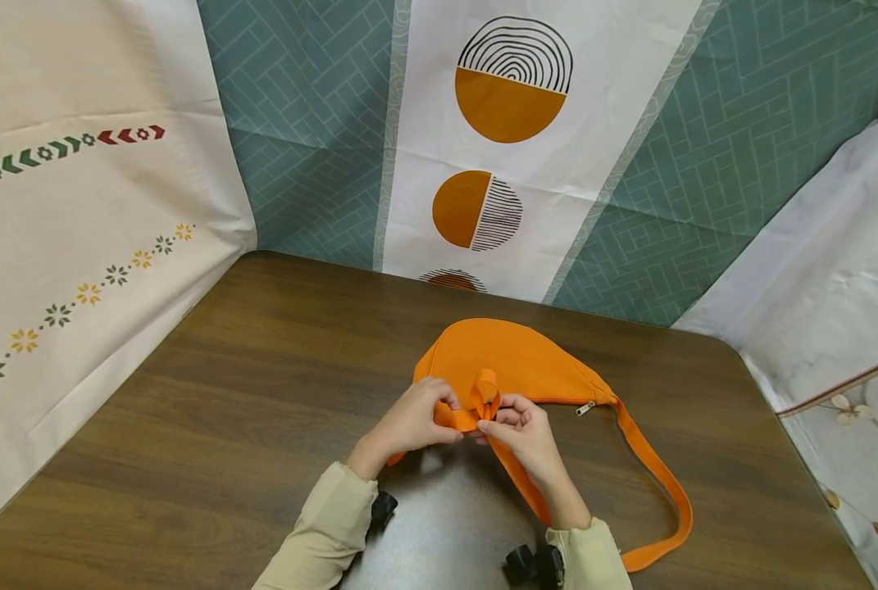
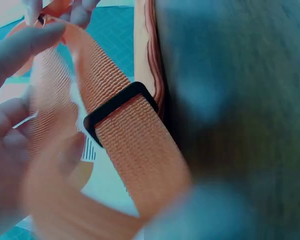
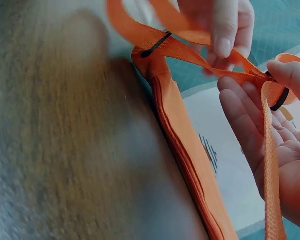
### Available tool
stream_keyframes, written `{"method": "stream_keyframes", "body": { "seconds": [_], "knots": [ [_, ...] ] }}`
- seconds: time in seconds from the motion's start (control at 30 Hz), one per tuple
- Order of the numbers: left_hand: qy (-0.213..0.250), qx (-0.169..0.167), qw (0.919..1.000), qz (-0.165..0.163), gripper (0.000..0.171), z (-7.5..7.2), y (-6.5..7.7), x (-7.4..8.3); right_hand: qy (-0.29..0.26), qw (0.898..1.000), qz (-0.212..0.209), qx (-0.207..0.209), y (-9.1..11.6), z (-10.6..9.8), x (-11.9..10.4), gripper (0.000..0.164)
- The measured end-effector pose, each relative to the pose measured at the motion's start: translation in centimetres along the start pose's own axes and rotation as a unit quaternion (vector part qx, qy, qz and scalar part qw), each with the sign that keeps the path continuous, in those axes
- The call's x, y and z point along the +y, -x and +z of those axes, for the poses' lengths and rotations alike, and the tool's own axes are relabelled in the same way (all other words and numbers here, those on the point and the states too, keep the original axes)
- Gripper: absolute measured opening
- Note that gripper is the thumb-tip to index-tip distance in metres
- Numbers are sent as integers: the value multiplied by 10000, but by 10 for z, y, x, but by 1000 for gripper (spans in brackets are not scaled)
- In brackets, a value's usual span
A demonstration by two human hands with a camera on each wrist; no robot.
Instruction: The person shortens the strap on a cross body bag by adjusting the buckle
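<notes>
An orange sling bag [image 1: 498,352] lies on the table, its webbing strap [image 1: 656,467] looping off to the right and toward the front. Over the bag's near edge, my left hand [image 1: 418,414] holds a section of strap between thumb and fingers. Close beside it, my right hand [image 1: 533,442] pinches the strap where it passes through a dark buckle [image 3: 281,100]; a small loop stands up there. A second black slider [image 2: 112,106] sits on the strap in the left wrist view, near the bag's end. A closed zip [image 3: 177,145] runs along the bag's edge.
Beneath everything is a dark wooden tabletop [image 1: 210,434]. A green and white patterned cloth [image 1: 320,147] hangs at its back edge, with white cloths [image 1: 99,270] at the sides. A zip pull [image 1: 584,408] hangs by the bag's right end.
</notes>
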State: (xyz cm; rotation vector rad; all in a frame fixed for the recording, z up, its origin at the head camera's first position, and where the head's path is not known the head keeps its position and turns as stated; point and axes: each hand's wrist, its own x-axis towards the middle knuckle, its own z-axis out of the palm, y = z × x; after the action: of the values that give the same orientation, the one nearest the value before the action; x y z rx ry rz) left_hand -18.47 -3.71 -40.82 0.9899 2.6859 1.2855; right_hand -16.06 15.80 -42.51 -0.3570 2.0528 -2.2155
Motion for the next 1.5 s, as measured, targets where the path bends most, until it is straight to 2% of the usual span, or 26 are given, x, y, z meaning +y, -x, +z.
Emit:
{"method": "stream_keyframes", "body": {
  "seconds": [0.07,0.13,0.27,0.4,0.57,0.67,0.87,1.13,1.17,1.23,1.37,1.4,1.5],
  "knots": [
    [-45,237,9996,121,22,-1,-1,0,-19,10000,-39,-33,0,-1,0,32],
    [187,266,9993,184,20,-2,-1,0,-41,9999,-75,-56,0,-1,-1,32],
    [829,8,9963,220,18,-3,-1,0,-64,9999,-95,-43,-1,-1,-2,32],
    [1291,-166,9912,236,25,-3,-2,-1,-23,10000,-90,-15,-1,0,-2,31],
    [1662,-272,9856,124,13,-2,-2,-1,71,9999,-109,-81,-1,-1,0,31],
    [1670,-240,9857,17,6,-2,-1,-3,47,9999,-99,-126,-1,-1,1,31],
    [1522,-177,9882,-15,4,-1,-1,-5,198,9997,-85,-111,1,-2,0,33],
    [1738,-337,9838,-275,6,-7,2,-5,649,9961,-525,-289,2,-3,-1,26],
    [1719,-351,9841,-286,6,-11,4,-1,666,9958,-554,-309,2,-4,-1,25],
    [1678,-366,9847,-291,7,-13,4,-2,703,9952,-594,-328,2,-4,0,25],
    [1573,-360,9865,-286,8,-17,6,-6,770,9949,-603,-245,3,-7,0,27],
    [1599,-352,9861,-299,8,-16,6,-12,783,9950,-589,-193,4,-8,1,27],
    [1705,-335,9840,-393,9,-21,9,-17,844,9951,-522,3,6,-12,0,28]
  ]
}}
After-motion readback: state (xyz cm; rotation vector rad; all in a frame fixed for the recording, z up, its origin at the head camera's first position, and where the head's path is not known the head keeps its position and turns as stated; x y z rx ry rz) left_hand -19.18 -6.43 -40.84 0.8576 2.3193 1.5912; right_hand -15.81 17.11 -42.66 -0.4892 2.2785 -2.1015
